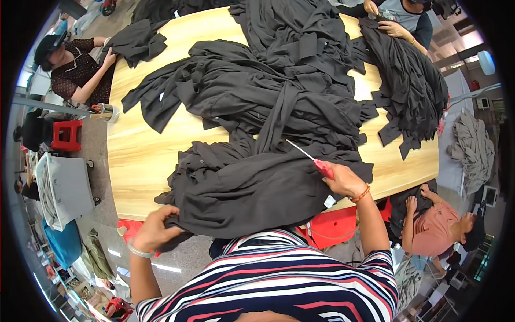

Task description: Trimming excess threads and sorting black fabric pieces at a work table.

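Observation:
A dark garment (241, 188) lies spread along the near edge of the table, its front part hanging over the edge. My left hand (156, 229) pinches its left end between thumb and fingers. My right hand (344, 181) is closed round the red handle of a tool (323, 168) with a long, thin metal shaft; its exact kind is unclear. The shaft points away to the left, over the cloth. A small white tag (329, 202) shows on the garment below my right hand. Just beyond lies a heap of similar dark garments (257, 107).
The wooden table (145, 177) carries more dark garments (410, 80) at the right. People work at the far left, far right and near right, each handling dark cloth. A red stool (335, 228) stands under the near edge; a white cart (70, 185) is at the left.

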`<state>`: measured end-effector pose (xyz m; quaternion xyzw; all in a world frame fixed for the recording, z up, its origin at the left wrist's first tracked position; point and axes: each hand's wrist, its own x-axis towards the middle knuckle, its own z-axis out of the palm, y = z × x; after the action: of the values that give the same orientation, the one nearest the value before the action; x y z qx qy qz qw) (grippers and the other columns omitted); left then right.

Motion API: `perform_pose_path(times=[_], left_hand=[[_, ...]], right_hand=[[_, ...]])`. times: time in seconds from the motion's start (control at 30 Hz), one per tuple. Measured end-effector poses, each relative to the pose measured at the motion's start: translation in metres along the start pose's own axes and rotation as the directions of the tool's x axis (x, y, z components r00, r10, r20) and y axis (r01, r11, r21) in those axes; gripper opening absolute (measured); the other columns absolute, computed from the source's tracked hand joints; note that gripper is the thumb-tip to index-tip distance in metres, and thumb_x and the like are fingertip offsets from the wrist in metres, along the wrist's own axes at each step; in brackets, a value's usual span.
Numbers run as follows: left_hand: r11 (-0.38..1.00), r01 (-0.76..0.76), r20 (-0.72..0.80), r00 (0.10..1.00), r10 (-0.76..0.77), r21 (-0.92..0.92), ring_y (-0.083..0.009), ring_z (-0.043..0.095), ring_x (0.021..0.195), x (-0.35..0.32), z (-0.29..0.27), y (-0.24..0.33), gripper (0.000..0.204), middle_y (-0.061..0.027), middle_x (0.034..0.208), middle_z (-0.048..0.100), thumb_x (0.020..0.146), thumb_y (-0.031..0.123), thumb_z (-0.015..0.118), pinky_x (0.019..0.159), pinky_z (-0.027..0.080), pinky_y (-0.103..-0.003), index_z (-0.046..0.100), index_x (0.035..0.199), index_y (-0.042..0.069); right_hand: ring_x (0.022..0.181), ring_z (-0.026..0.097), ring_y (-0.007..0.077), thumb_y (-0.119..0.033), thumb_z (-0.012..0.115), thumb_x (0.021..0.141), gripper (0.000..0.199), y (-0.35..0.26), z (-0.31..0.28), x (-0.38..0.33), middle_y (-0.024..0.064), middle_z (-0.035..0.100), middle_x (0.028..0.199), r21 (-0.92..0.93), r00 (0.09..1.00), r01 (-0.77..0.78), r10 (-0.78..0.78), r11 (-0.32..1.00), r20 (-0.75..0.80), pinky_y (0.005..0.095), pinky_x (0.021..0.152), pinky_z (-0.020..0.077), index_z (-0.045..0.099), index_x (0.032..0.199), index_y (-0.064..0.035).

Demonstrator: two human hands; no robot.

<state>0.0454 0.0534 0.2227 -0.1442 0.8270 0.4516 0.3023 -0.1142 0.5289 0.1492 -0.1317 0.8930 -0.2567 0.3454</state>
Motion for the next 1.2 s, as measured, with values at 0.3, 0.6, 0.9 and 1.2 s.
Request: perform_pose_path(times=[0.3,0.6,0.9,1.2], left_hand=[[0.924,-0.333,-0.384,0.841,0.381,0.188,-0.0231,0.058,0.104,0.126,-0.003,0.013,0.036,-0.0093,0.111,0.060,0.079,0.014,0.072,0.080,0.049,-0.033,0.060,0.112,0.007],[0.716,-0.200,-0.570,0.481,0.666,0.668,-0.0343,0.055,0.099,0.355,-0.015,0.011,0.041,-0.0116,0.108,0.060,0.071,0.015,0.076,0.082,0.046,-0.041,0.061,0.108,0.008],[0.956,-0.252,-0.049,0.968,0.247,-0.149,-0.0125,0.054,0.063,0.227,-0.050,-0.058,0.005,-0.0047,0.066,0.058,0.081,0.005,0.061,0.060,0.045,-0.028,0.059,0.079,0.001],[0.934,-0.343,-0.449,0.853,0.267,-0.097,-0.0141,0.061,0.086,0.233,-0.024,-0.039,0.019,-0.0083,0.092,0.065,0.085,0.012,0.069,0.075,0.049,-0.029,0.061,0.097,-0.001]], right_hand=[[0.093,0.059,0.0437,-0.018,0.063,0.085,0.031,-0.074,-0.040,0.088,0.0229,0.065,0.093,-0.073,0.890,-0.027,-0.009,0.997,-0.455,0.0490,0.078,0.0475,0.055,0.114,-0.0068],[0.103,0.060,0.0394,-0.019,0.074,0.076,0.042,-0.074,-0.030,0.192,0.0194,0.064,0.106,-0.151,0.912,-0.146,0.074,0.978,-0.404,0.0456,0.088,0.0478,0.054,0.109,-0.0042],[0.092,0.058,0.0428,-0.006,0.067,0.075,0.030,-0.027,-0.046,0.085,0.0198,0.063,0.091,-0.161,0.986,-0.067,0.041,0.985,-0.160,0.0472,0.077,0.0468,0.054,0.101,-0.0066],[0.093,0.056,0.0420,-0.009,0.065,0.083,0.026,-0.056,-0.047,0.080,0.0198,0.056,0.098,-0.169,0.934,-0.023,-0.039,0.985,-0.354,0.0426,0.077,0.0471,0.056,0.107,-0.0022]])
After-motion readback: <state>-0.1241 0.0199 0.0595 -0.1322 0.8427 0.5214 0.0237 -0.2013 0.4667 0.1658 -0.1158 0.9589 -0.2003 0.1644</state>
